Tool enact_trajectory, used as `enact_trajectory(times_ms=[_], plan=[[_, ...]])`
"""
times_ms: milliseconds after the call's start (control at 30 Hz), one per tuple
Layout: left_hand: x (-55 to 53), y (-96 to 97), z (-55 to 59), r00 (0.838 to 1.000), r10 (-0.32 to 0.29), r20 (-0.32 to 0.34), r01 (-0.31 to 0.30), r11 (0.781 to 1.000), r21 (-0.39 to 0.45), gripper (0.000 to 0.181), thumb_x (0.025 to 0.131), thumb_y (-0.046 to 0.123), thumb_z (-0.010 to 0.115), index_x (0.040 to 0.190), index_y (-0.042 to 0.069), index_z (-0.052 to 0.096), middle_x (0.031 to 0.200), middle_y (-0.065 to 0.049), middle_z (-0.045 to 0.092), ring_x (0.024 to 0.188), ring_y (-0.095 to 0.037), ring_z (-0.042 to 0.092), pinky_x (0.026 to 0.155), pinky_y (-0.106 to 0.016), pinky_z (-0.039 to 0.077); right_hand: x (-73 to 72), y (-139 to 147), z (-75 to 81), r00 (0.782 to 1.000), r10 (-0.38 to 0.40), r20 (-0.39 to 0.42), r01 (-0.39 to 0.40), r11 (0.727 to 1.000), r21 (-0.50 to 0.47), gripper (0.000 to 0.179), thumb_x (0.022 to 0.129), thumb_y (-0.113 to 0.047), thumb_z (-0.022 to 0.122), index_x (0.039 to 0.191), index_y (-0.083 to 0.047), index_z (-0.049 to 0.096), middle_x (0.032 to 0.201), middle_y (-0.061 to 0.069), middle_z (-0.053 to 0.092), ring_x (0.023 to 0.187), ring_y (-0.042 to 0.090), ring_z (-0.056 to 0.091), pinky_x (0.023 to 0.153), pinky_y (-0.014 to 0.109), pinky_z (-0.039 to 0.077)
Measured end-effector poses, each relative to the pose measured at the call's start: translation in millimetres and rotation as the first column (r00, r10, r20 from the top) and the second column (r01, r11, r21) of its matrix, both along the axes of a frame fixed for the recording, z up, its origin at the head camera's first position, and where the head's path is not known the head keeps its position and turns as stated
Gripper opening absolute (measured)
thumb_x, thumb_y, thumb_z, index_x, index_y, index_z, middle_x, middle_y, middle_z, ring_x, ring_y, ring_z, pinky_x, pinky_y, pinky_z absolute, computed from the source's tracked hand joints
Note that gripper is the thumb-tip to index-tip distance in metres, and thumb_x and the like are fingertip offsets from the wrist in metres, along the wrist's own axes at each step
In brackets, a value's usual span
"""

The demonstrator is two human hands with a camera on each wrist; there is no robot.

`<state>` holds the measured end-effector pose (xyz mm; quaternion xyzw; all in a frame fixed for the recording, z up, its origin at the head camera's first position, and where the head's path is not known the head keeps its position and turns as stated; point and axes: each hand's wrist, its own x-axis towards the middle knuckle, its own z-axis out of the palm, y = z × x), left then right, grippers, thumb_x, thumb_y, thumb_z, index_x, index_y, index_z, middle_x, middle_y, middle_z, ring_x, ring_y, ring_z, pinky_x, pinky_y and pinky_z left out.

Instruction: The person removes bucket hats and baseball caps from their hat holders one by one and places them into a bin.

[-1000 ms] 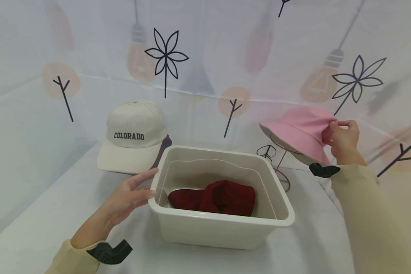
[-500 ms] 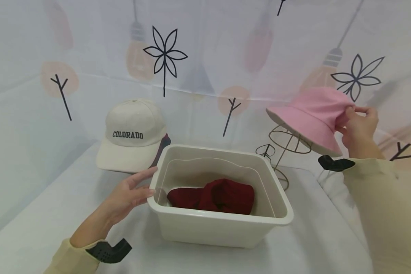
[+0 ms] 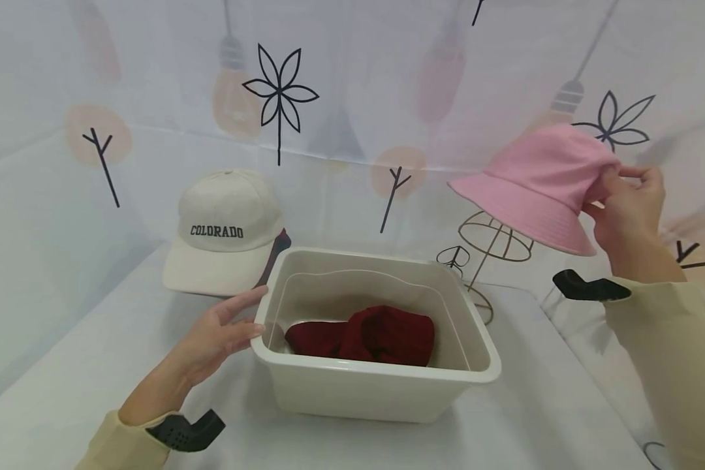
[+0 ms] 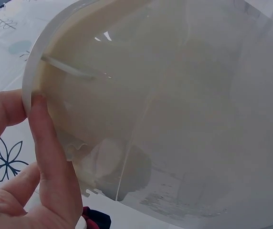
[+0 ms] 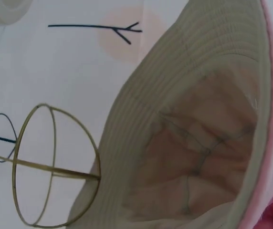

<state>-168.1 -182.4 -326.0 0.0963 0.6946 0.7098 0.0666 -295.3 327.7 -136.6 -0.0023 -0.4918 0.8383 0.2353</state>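
My right hand (image 3: 631,209) pinches the side of a pink bucket hat (image 3: 549,179), held up in the air at the right. In the right wrist view the hat's pale, stitched brim and brownish inside show. Just under the hat in the head view stands a gold wire hat stand (image 3: 496,238). My left hand (image 3: 208,343) holds the left rim of a white plastic tub (image 3: 364,391); in the left wrist view its fingers (image 4: 50,152) lie on either side of the rim. A dark red cap (image 3: 396,333) lies inside the tub.
Left of the tub sits a cream cap lettered COLORADO (image 3: 226,228), partly covering a navy and red item (image 3: 278,254). A white cloth covers the table (image 3: 82,378), and a patterned curtain (image 3: 341,78) hangs close behind.
My right hand has lifted the pink bucket hat up and to the right, off the wire stand, whose ring now shows. My left hand stays at the tub's rim.
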Motion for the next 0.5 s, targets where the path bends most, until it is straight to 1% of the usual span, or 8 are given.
enact_trajectory(times_ms=[133,200,400,500], plan=[[-0.9,-0.3,-0.1,1.0,-0.004,0.0,0.004,1.0,-0.001,0.07,0.087,0.013,0.064,0.146,0.006,0.027,0.15,-0.012,0.021,0.131,-0.037,0.032,0.099,-0.051,0.035,7.8,-7.3,2.1,0.999,0.01,-0.037,-0.01,1.0,-0.004,0.029,0.084,-0.005,0.066,0.097,-0.01,0.041,0.09,0.006,0.049,0.063,0.019,0.062,0.051,0.031,0.053],[-1.0,-0.4,-0.2,1.0,-0.003,-0.001,0.003,1.0,-0.001,0.07,0.087,0.013,0.064,0.146,0.006,0.027,0.15,-0.012,0.021,0.131,-0.037,0.032,0.098,-0.051,0.036,11.9,-10.6,2.9,0.999,0.016,-0.048,-0.016,1.0,0.008,0.03,0.083,-0.005,0.067,0.098,-0.011,0.041,0.085,0.007,0.05,0.062,0.018,0.062,0.052,0.031,0.053],[0.2,-0.9,0.1,1.0,0.0,0.01,0.0,1.0,0.007,0.069,0.088,0.013,0.064,0.146,0.006,0.028,0.15,-0.013,0.022,0.128,-0.037,0.037,0.098,-0.05,0.036,23.1,-22.3,8.8,0.998,0.045,-0.053,-0.042,0.998,0.046,0.037,0.081,-0.009,0.07,0.103,-0.013,0.039,0.091,0.007,0.049,0.07,0.018,0.063,0.056,0.029,0.054],[0.8,-0.8,0.2,1.0,0.001,0.015,-0.001,1.0,0.014,0.069,0.088,0.013,0.064,0.146,0.006,0.028,0.15,-0.013,0.022,0.127,-0.036,0.038,0.099,-0.05,0.036,27.4,-30.2,10.7,0.995,0.063,-0.076,-0.061,0.998,0.034,0.035,0.082,-0.006,0.069,0.101,-0.011,0.04,0.086,0.008,0.051,0.064,0.019,0.062,0.054,0.029,0.053]])
